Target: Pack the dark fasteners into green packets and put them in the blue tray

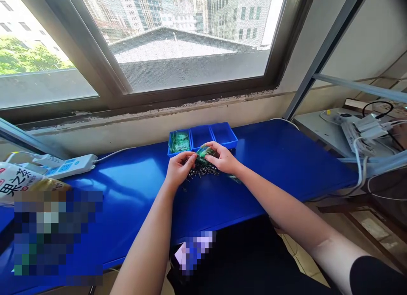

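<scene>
My right hand [222,158] is closed around a small green clear plastic bag [202,152] over the middle of the blue table. The fingertips of my left hand [180,167] are pinched together at the bag's left edge; what lies between them is too small to tell. Just below both hands is a loose pile of small dark and metallic parts [206,171], partly covered by my fingers. Behind them stands a blue tray [235,139] with three compartments. Flat green bags [180,141] fill its left compartment. Another greenish bag [234,178] lies under my right wrist.
On the left of the blue table [136,227] are a white power strip [73,165] and a bottle [19,182] with a printed label. A phone [190,252] rests on my lap. Metal shelf posts [318,61] and cables stand at the right, with a window behind.
</scene>
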Tool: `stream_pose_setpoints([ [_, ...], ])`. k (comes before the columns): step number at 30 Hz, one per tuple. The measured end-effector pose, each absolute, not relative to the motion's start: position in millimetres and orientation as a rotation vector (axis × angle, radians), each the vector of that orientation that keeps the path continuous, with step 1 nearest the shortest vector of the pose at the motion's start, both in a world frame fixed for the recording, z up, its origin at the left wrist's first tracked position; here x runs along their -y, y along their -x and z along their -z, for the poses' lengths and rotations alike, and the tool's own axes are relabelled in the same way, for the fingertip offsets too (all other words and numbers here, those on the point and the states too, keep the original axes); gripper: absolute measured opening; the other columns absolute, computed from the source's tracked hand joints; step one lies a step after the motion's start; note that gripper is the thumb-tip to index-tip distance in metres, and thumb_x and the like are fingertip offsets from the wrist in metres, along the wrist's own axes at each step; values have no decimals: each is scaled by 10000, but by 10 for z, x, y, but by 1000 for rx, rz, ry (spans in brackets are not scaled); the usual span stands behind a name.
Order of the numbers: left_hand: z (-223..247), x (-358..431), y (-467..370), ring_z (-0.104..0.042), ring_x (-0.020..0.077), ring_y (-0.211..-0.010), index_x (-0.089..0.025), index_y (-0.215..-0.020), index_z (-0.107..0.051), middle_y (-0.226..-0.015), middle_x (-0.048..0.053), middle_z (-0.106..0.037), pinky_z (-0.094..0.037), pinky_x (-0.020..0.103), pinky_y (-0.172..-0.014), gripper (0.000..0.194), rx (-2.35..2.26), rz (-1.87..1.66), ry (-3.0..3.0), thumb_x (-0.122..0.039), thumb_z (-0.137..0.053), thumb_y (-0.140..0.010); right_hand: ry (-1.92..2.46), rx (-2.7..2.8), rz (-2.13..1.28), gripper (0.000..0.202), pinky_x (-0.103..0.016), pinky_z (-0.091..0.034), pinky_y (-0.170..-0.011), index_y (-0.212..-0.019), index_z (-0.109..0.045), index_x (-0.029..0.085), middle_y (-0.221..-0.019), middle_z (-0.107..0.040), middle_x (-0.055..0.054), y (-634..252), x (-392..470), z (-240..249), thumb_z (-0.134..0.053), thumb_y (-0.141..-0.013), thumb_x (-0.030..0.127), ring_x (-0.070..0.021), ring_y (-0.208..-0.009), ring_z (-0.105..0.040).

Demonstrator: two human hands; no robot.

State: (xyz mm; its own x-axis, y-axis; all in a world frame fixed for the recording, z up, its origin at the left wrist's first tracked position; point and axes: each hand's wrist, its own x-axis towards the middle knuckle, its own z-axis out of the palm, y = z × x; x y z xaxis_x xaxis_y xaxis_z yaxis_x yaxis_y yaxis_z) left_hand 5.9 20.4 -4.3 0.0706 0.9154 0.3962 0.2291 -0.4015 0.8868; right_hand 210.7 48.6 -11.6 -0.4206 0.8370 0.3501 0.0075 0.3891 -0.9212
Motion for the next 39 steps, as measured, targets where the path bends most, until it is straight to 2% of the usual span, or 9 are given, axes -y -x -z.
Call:
stream_pose_setpoints([
  [6,18,-194,-65,-578,124,-526,-166,-847,-731,-580,3,-636,-460,237,-530,267,-1147,-1354,-1714,-433,-722,-850,726,1777,-1182,348,-284,-487,-688,-1168,-587,207,-827,-626,7,-2107,-484,101,-697,-877,364,-140,-714,-587],
  [11,4,-189,-62,-578,121,-525,-161,-859,-727,-573,3,-634,-457,235,-534,275,-1151,-1385,-1707,-435,-711,-865,674,1778,-1152,373,-264,-477,-694,-1218,-591,215,-983,-661,-24,-2107,-450,66,-698,-870,291,-132,-780,-598],
  [14,5,-188,-63,-583,125,-530,-161,-849,-729,-578,5,-638,-459,237,-531,284,-1155,-1376,-1710,-446,-719,-856,724,1816,-1151,390,-244,-414,-589,-1239,-599,220,-766,-585,37,-2121,-434,44,-701,-875,317,-104,-618,-503],
  [16,7,-187,-64,-578,125,-529,-162,-847,-725,-579,3,-637,-458,238,-531,290,-1158,-1366,-1711,-452,-713,-859,739,1833,-1161,404,-241,-400,-573,-1270,-588,221,-710,-544,54,-2128,-431,41,-679,-893,329,-99,-583,-470],
  [22,12,-186,-40,-554,112,-535,-162,-852,-725,-583,-4,-627,-437,231,-544,261,-1180,-1359,-1727,-420,-692,-882,773,1772,-1166,332,-261,-490,-676,-1226,-636,203,-971,-697,-31,-2103,-449,62,-616,-927,346,-119,-710,-586],
  [28,30,-193,-44,-553,109,-518,-166,-864,-743,-575,-6,-630,-429,230,-520,246,-1191,-1379,-1724,-410,-712,-871,885,1756,-927,242,-281,-493,-692,-933,-747,183,-902,-710,-48,-2111,-467,34,-662,-899,407,-144,-734,-606],
  [31,27,-185,-61,-569,107,-495,-162,-887,-753,-553,-7,-644,-433,226,-506,247,-1200,-1396,-1708,-407,-730,-862,870,1730,-885,226,-270,-478,-651,-934,-763,187,-833,-676,-32,-2119,-487,56,-695,-873,394,-128,-680,-574],
  [34,11,-164,-74,-623,126,-502,-155,-903,-756,-574,11,-687,-485,240,-526,269,-1183,-1417,-1644,-417,-752,-845,825,1699,-1057,269,-268,-481,-614,-995,-753,189,-746,-664,-10,-2115,-503,92,-693,-876,424,-130,-633,-585],
  [39,-5,-133,-78,-749,202,-667,-159,-918,-768,-744,70,-774,-564,282,-589,275,-1117,-1465,-1567,-422,-756,-841,818,1674,-1068,320,-291,-511,-646,-940,-746,189,-833,-733,-45,-2106,-484,79,-667,-890,495,-163,-703,-652],
])
